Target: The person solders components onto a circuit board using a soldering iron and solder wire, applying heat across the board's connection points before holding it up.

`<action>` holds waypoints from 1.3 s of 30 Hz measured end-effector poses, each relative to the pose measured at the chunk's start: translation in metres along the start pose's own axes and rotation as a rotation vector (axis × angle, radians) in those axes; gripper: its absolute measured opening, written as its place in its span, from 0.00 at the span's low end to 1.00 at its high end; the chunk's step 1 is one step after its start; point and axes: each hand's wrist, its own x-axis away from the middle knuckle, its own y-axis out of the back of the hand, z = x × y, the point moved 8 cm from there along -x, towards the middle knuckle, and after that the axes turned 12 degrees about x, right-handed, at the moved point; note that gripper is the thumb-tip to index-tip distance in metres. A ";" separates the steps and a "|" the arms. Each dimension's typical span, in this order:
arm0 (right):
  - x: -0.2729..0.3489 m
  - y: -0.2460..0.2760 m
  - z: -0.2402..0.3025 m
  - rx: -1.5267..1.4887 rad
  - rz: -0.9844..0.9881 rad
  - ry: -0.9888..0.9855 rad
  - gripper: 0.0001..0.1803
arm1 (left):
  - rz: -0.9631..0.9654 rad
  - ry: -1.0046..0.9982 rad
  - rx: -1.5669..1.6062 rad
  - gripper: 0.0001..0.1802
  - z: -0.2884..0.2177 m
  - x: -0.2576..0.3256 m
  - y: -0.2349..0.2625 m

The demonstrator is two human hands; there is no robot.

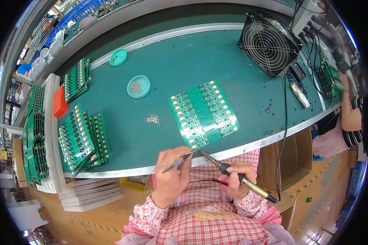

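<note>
A green circuit board panel (pixel 204 109) with rows of small white and dark parts lies flat near the bench's front edge. At its near corner, my left hand (pixel 169 176) is closed on metal tweezers (pixel 175 163); a thin wire-like strand also runs through those fingers toward the board. My right hand (pixel 238 179) grips a soldering iron (pixel 254 188) by its handle. The iron's tip meets the board's near edge beside the tweezer tips, but whether they touch is too small to tell.
Loose tiny parts (pixel 153 119) and two teal dishes (pixel 138 87) lie left of the board. Stacked boards (pixel 78 136) and a red box (pixel 60 103) stand farther left. A black fan (pixel 269 47) sits back right; the iron's cable (pixel 285 110) crosses the bench. A co-worker's arm (pixel 350 110) shows at right.
</note>
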 end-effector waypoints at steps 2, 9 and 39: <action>-0.002 0.001 0.000 0.002 -0.006 -0.004 0.07 | -0.011 -0.003 0.005 0.17 0.000 -0.001 0.001; -0.005 -0.001 0.005 -0.020 -0.005 0.060 0.07 | 0.001 -0.003 -0.013 0.14 -0.001 -0.001 0.003; -0.013 0.005 0.026 -0.114 0.000 0.208 0.10 | -0.018 -0.016 -0.012 0.17 0.000 -0.001 0.002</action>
